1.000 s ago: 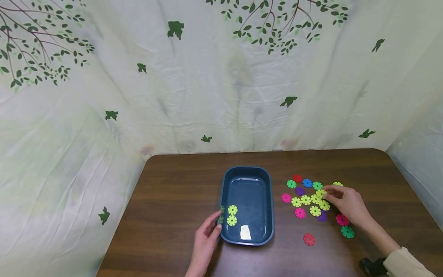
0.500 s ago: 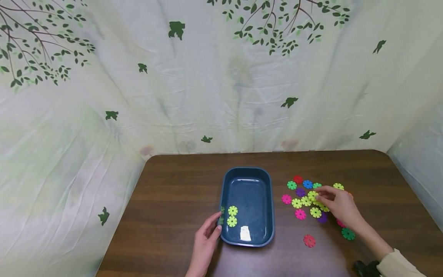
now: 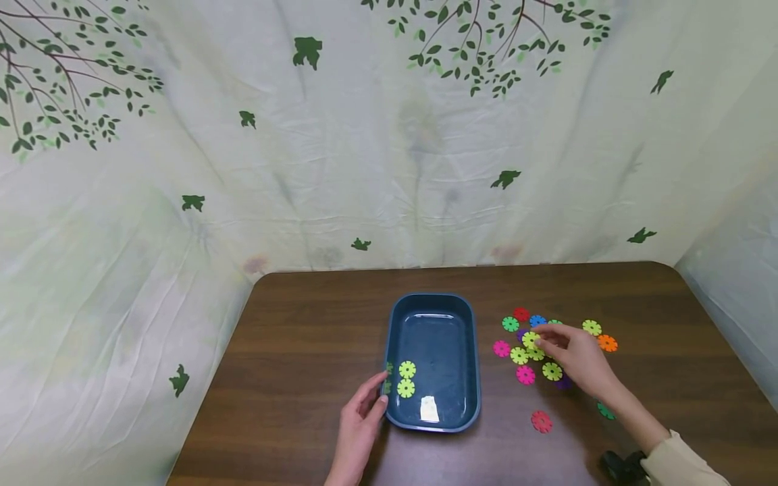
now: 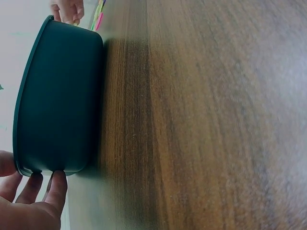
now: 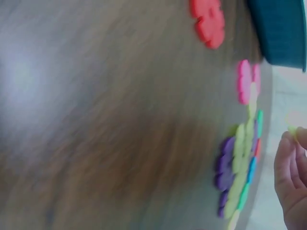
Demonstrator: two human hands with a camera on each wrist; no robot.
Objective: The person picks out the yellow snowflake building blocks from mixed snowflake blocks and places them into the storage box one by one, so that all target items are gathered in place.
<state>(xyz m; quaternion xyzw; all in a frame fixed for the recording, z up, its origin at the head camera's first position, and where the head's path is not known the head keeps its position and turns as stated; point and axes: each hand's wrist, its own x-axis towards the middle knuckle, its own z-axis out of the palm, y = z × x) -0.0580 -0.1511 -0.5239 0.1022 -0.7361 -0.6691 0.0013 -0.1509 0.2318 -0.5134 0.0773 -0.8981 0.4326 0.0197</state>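
My left hand [image 3: 357, 425] holds the left side of a blue tray [image 3: 448, 405]. In the left wrist view, fingertips [image 4: 58, 179] rest against the tray's outer wall below the rim. Two yellow notched discs [image 3: 406, 379] lie flat inside the tray, near its left wall. My right hand [image 3: 577, 358] pinches another yellow notched disc [image 3: 531, 339] between thumb and fingertips, over the scattered discs right of the tray. In the right wrist view only a sliver of that held disc [image 5: 292, 130] shows. More yellow discs [image 3: 552, 371] lie below and partly behind the right hand.
Around the right hand lie discs in other colours: pink [image 3: 525, 374], red [image 3: 541, 422], green [image 3: 510, 324], blue [image 3: 537, 320] and orange [image 3: 608, 343]. The brown table [image 3: 292, 351] ends at a white cloth backdrop [image 3: 340, 169]. A black object [image 3: 623, 467] shows by the right sleeve.
My right hand has moved left toward the tray, carrying the pinched yellow disc. The orange disc and a yellow one at the far right are uncovered. My left hand and the tray stay put.
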